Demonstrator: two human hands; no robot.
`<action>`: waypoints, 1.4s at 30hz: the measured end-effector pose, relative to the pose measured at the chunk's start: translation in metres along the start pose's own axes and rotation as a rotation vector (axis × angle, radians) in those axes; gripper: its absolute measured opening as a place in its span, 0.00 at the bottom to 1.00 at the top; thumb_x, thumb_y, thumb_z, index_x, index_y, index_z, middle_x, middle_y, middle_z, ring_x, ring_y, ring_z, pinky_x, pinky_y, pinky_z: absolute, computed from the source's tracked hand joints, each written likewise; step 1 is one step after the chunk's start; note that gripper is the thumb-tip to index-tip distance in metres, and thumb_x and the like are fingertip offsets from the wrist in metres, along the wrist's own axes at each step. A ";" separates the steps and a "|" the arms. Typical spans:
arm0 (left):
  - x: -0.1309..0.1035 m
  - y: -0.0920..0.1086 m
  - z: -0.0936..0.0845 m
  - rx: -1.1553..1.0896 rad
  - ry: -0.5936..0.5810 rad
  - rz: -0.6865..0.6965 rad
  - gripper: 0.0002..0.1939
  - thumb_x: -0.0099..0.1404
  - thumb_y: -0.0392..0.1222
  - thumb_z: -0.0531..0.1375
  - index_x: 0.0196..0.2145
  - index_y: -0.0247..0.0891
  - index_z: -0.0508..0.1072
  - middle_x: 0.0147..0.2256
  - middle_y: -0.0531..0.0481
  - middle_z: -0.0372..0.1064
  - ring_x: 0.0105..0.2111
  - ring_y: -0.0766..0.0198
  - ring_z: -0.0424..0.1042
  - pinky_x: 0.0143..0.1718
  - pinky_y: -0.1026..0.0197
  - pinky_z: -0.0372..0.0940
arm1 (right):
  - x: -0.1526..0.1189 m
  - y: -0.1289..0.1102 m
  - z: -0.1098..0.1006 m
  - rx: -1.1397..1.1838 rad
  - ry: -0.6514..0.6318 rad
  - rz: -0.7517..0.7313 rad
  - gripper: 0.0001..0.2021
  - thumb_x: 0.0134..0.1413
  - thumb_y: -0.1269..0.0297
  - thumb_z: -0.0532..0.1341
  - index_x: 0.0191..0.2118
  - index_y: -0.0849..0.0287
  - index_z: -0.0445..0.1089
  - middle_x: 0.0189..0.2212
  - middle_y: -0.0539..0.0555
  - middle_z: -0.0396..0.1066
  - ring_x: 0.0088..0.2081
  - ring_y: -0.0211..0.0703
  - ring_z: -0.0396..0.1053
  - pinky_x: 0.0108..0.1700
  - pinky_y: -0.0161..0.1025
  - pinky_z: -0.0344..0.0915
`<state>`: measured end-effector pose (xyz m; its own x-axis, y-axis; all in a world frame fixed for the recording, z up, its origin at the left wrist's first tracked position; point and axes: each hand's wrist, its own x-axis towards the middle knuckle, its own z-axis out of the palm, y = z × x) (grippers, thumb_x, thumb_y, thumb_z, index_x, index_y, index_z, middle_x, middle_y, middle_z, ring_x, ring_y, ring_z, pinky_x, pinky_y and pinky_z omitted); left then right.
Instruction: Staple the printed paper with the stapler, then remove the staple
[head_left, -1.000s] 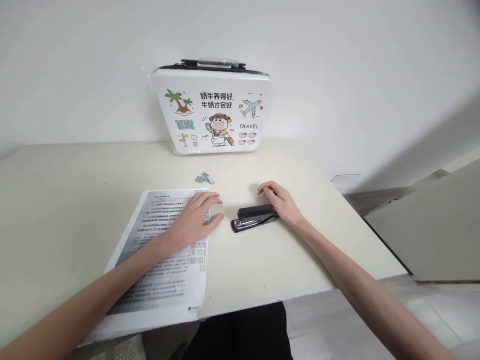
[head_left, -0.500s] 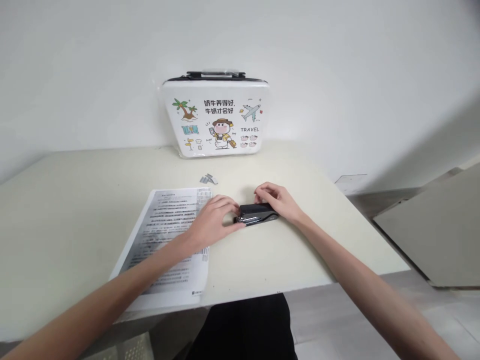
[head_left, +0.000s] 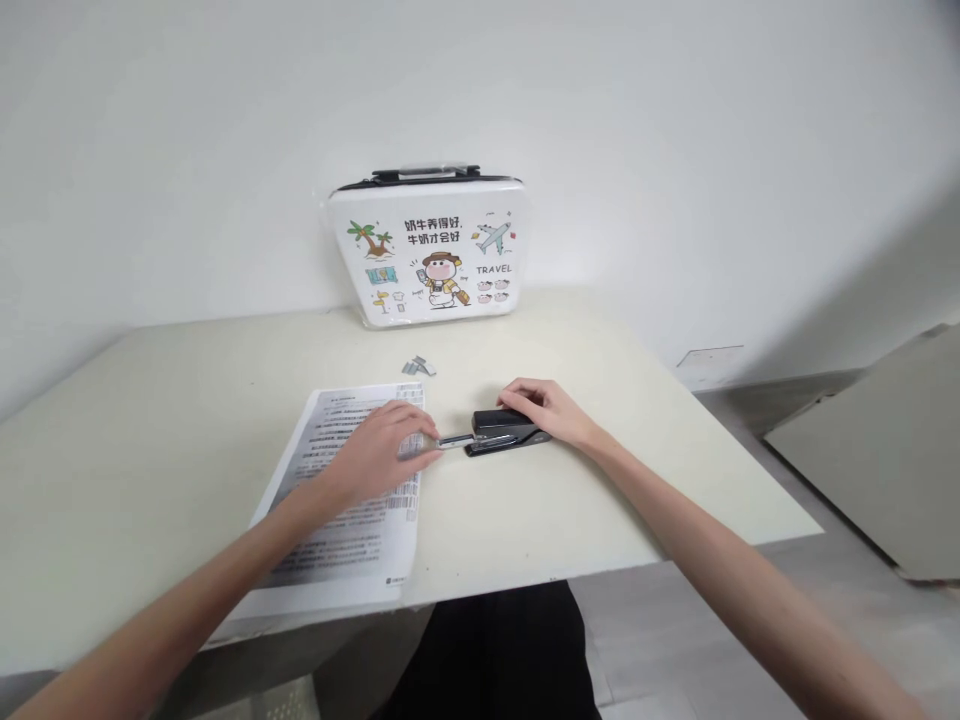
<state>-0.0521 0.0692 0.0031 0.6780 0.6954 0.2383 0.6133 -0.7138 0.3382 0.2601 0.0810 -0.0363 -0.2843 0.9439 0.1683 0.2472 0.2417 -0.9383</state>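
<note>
A black stapler [head_left: 504, 430] lies on the pale table, its front end facing left. A thin metal staple tray [head_left: 454, 441] sticks out of that front end. My left hand [head_left: 386, 450], above the printed sheet [head_left: 330, 565], pinches the tray's outer end between thumb and fingers. My right hand [head_left: 546, 408] is closed round the rear of the stapler, and part of that rear is hidden beneath it. Several grey staple strips [head_left: 418, 367] lie in a small pile just beyond the sheet's top right corner.
Against the wall at the back of the table [head_left: 600, 510] stands a white cartoon case [head_left: 431, 250] with a black handle. A pale panel [head_left: 877, 450] stands beyond the table's right edge. My dark-clothed legs are below the front edge.
My left hand has moved left, away from the stapler body, and the metal tray now extends out of the stapler's front. The camera view has shifted slightly.
</note>
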 end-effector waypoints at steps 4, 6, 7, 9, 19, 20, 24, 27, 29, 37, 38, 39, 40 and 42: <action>0.019 -0.022 -0.017 -0.002 0.033 -0.148 0.15 0.71 0.56 0.62 0.48 0.46 0.77 0.50 0.49 0.79 0.51 0.51 0.75 0.56 0.49 0.66 | 0.000 -0.003 0.002 0.091 0.021 0.016 0.19 0.61 0.44 0.65 0.35 0.56 0.77 0.34 0.53 0.78 0.36 0.44 0.72 0.42 0.41 0.66; 0.036 -0.037 -0.021 0.068 0.100 -0.187 0.13 0.72 0.52 0.60 0.47 0.44 0.78 0.49 0.47 0.79 0.51 0.51 0.75 0.57 0.47 0.65 | 0.000 -0.004 0.002 0.149 0.037 0.026 0.19 0.60 0.43 0.65 0.34 0.56 0.77 0.32 0.52 0.78 0.35 0.43 0.71 0.42 0.41 0.66; 0.045 -0.044 -0.020 0.111 0.111 -0.187 0.13 0.72 0.50 0.60 0.47 0.43 0.78 0.49 0.46 0.79 0.51 0.50 0.74 0.57 0.47 0.65 | 0.000 -0.004 0.002 0.176 0.044 0.031 0.19 0.60 0.43 0.65 0.34 0.56 0.76 0.32 0.51 0.77 0.35 0.43 0.71 0.42 0.40 0.65; 0.064 -0.059 -0.018 0.216 0.092 -0.162 0.14 0.72 0.46 0.58 0.49 0.41 0.78 0.49 0.43 0.78 0.52 0.47 0.72 0.57 0.45 0.64 | 0.001 -0.003 0.002 0.222 0.055 0.044 0.20 0.60 0.43 0.65 0.33 0.56 0.76 0.31 0.51 0.77 0.33 0.41 0.70 0.41 0.40 0.64; 0.113 -0.094 -0.007 0.440 -0.105 -0.026 0.10 0.71 0.44 0.61 0.43 0.43 0.82 0.49 0.41 0.75 0.54 0.46 0.66 0.55 0.48 0.59 | 0.005 0.001 0.000 0.275 0.057 0.061 0.20 0.58 0.42 0.67 0.33 0.56 0.75 0.31 0.50 0.76 0.34 0.41 0.70 0.42 0.39 0.65; 0.112 -0.096 -0.007 0.435 -0.102 -0.026 0.10 0.72 0.44 0.60 0.42 0.42 0.82 0.49 0.41 0.75 0.54 0.46 0.67 0.55 0.48 0.59 | 0.005 0.000 0.000 0.278 0.056 0.067 0.20 0.57 0.42 0.68 0.33 0.56 0.75 0.31 0.50 0.76 0.34 0.41 0.70 0.42 0.39 0.65; 0.109 -0.095 -0.007 0.426 -0.108 -0.003 0.12 0.73 0.43 0.57 0.45 0.37 0.79 0.49 0.39 0.76 0.53 0.47 0.68 0.54 0.49 0.60 | 0.005 0.000 0.001 0.258 0.055 0.090 0.19 0.56 0.43 0.69 0.34 0.56 0.75 0.31 0.50 0.77 0.34 0.41 0.71 0.42 0.40 0.65; 0.106 -0.089 -0.005 0.449 -0.121 0.033 0.14 0.75 0.43 0.54 0.46 0.37 0.77 0.49 0.39 0.77 0.52 0.47 0.70 0.53 0.49 0.61 | 0.005 0.000 0.000 0.244 0.049 0.082 0.18 0.56 0.44 0.69 0.34 0.56 0.75 0.31 0.50 0.77 0.34 0.42 0.71 0.42 0.40 0.64; 0.104 -0.086 -0.004 0.445 -0.121 0.063 0.15 0.76 0.44 0.52 0.46 0.38 0.77 0.49 0.39 0.78 0.52 0.47 0.71 0.54 0.48 0.60 | 0.005 0.000 0.000 0.236 0.040 0.080 0.17 0.57 0.45 0.68 0.34 0.56 0.75 0.31 0.50 0.77 0.34 0.41 0.70 0.41 0.39 0.64; 0.102 -0.090 -0.010 0.285 -0.053 0.044 0.19 0.78 0.48 0.49 0.47 0.39 0.78 0.47 0.41 0.79 0.51 0.48 0.73 0.55 0.47 0.62 | 0.005 -0.001 0.000 0.215 0.032 0.097 0.16 0.58 0.46 0.68 0.36 0.56 0.75 0.32 0.50 0.77 0.34 0.41 0.70 0.40 0.39 0.63; 0.100 -0.089 -0.011 0.255 -0.026 0.030 0.19 0.78 0.49 0.49 0.47 0.39 0.78 0.47 0.41 0.79 0.51 0.48 0.73 0.55 0.47 0.62 | 0.005 -0.001 0.000 0.199 0.033 0.098 0.17 0.58 0.46 0.68 0.36 0.56 0.75 0.32 0.50 0.77 0.34 0.41 0.70 0.40 0.39 0.63; 0.098 -0.087 -0.011 0.221 0.006 0.014 0.19 0.78 0.50 0.50 0.47 0.39 0.78 0.47 0.41 0.79 0.51 0.49 0.74 0.56 0.47 0.63 | 0.004 -0.001 0.000 0.186 0.034 0.104 0.17 0.59 0.46 0.68 0.36 0.56 0.75 0.32 0.51 0.77 0.34 0.41 0.71 0.40 0.39 0.64; 0.094 -0.083 -0.010 0.180 0.051 -0.009 0.19 0.78 0.51 0.51 0.47 0.39 0.78 0.47 0.42 0.80 0.51 0.49 0.74 0.56 0.47 0.63 | 0.004 -0.002 0.001 0.178 0.035 0.114 0.17 0.59 0.46 0.68 0.36 0.56 0.75 0.32 0.51 0.77 0.34 0.41 0.71 0.40 0.39 0.64; 0.085 -0.072 -0.008 0.071 0.177 -0.081 0.18 0.77 0.53 0.54 0.48 0.40 0.78 0.46 0.43 0.80 0.48 0.51 0.76 0.55 0.49 0.66 | 0.002 -0.003 0.001 0.168 0.033 0.132 0.17 0.59 0.46 0.67 0.36 0.56 0.75 0.33 0.51 0.77 0.34 0.41 0.71 0.40 0.39 0.64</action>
<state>-0.0417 0.1809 0.0061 0.5477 0.7499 0.3712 0.6938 -0.6550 0.2995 0.2576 0.0824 -0.0335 -0.2286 0.9723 0.0477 0.1215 0.0772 -0.9896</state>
